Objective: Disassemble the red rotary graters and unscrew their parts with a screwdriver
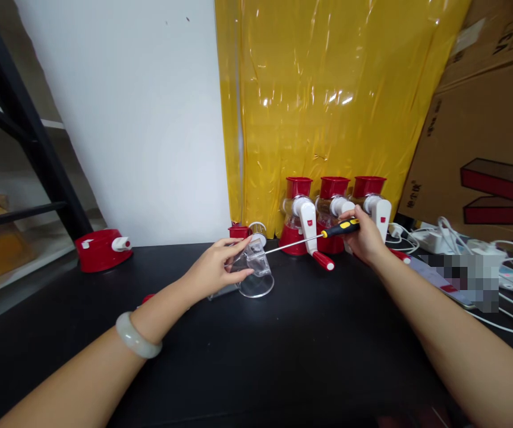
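1. A yellow plastic curtain [327, 107] hangs behind the back edge, with cardboard boxes [483, 131] leaning at the back right corner.
2. The black surface [283, 356] carries everything.
3. Three red-and-white crank grinders [333, 214] stand in a row along the back edge, right of the middle.
4. White cables and power strips [506, 285] sprawl along the right edge.
5. A red base [100, 249] sits near the back left corner, well apart from the hands.
6. The left hand [214, 270] grasps the clear housing [258, 276], fingers curled over its top. The housing lies tilted near the middle of the back edge, its open mouth facing the person.
7. The right hand [365, 238] is clenched around the black-and-yellow handle of the screwdriver [339, 227], just in front of the grinders. The long shaft runs leftward, its tip at the housing.
8. A small metal drum [258, 229] stands just behind the housing.
9. Judged risks:
   - The housing rests on a curved side and is only pinched from above. Sideways force through so long a shaft could roll it out of the grip.
   - If the tip skids off smooth plastic, it could jab the left fingers beside it.
   - The right elbow or the handle could knock the nearest grinder or snag the cables.
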Tool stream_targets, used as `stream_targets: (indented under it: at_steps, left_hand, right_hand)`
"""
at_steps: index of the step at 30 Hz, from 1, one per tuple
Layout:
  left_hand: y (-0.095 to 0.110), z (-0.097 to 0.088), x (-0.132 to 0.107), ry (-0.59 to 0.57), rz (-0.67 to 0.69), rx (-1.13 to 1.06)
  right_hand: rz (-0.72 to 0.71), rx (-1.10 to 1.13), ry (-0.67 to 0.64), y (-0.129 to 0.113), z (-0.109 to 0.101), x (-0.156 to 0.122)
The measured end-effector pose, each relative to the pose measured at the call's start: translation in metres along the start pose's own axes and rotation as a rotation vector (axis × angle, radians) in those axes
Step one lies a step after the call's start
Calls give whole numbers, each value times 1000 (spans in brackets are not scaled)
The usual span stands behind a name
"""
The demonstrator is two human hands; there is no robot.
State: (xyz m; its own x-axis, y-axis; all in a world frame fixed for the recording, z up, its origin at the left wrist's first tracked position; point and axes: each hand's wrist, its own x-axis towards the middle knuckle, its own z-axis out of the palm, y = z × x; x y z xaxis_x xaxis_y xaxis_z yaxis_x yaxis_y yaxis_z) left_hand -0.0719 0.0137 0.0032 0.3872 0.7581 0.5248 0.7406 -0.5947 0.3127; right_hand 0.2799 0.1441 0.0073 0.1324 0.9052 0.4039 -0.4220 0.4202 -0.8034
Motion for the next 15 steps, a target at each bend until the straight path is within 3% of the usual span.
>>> stream_targets:
  at_steps: [8,12,15]
  left_hand:
    - [3,-1,2,8,5,13]
    - [3,1,1,27,17,24]
    - [4,1,1,28,24,29]
  right_hand:
    - [-32,-240,-17,0,-4,-1]
    - [-27,-76,27,-6,0,-3]
    - [-48,38,-100,-11,1,-6]
